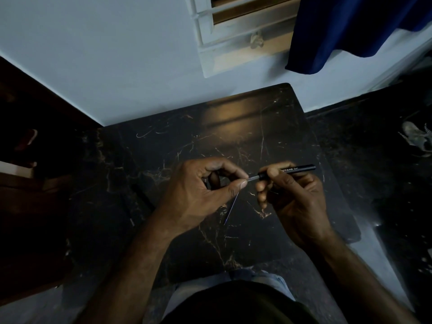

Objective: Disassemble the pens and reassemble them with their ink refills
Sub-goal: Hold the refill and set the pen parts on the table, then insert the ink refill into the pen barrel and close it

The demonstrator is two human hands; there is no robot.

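My right hand (294, 197) grips a black pen barrel (300, 169) with white lettering, held level above the dark marble table (233, 127). A thin grey ink refill (253, 178) sticks out of the barrel's left end. My left hand (205, 190) pinches that refill between thumb and forefinger. The two hands almost touch at the middle of the table. A thin bluish line (231, 209), perhaps another refill, lies slanted on the table just below my left thumb. In the dim light I cannot tell whether other pen parts are on the table.
The table stands against a pale wall with a window frame (233, 26) above it. A blue curtain (350, 31) hangs at the upper right. A shoe (416, 139) lies on the dark floor to the right. Dark furniture stands at the left.
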